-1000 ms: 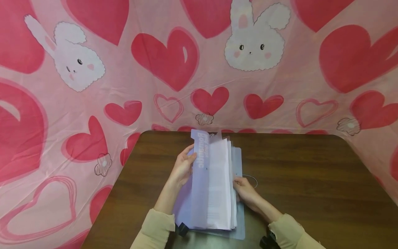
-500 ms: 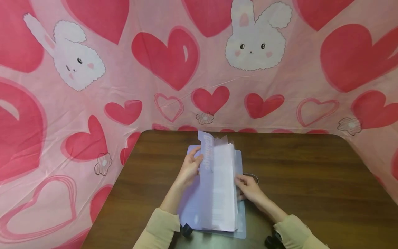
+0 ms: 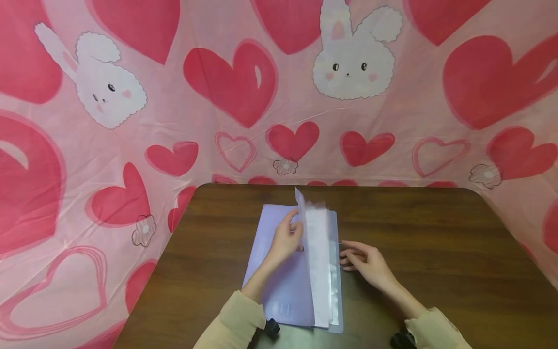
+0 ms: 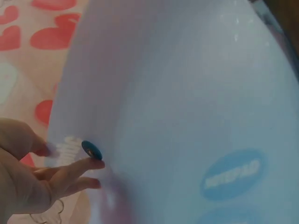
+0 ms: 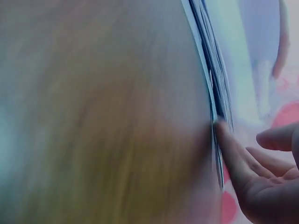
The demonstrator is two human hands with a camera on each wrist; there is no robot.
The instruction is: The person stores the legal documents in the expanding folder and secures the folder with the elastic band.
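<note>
A purple file folder lies on the table in the head view, its flap raised near the middle. White papers show between the flap and the right-hand side. My left hand pinches the flap's edge; in the left wrist view its fingertips are by a dark round button on the bluish plastic. Beside the folder's right edge is my right hand, fingers loosely extended. The right wrist view has one fingertip touching the stack's edge, thumb apart.
The brown wooden table extends to both sides of the folder. Behind it hangs a pink cloth printed with hearts and rabbits. Black wrist devices sit near the beige sleeves.
My left hand has moved right, bringing the flap over so less of the papers shows. My right hand has drawn back rightward from the papers' edge, its fingers loosening.
</note>
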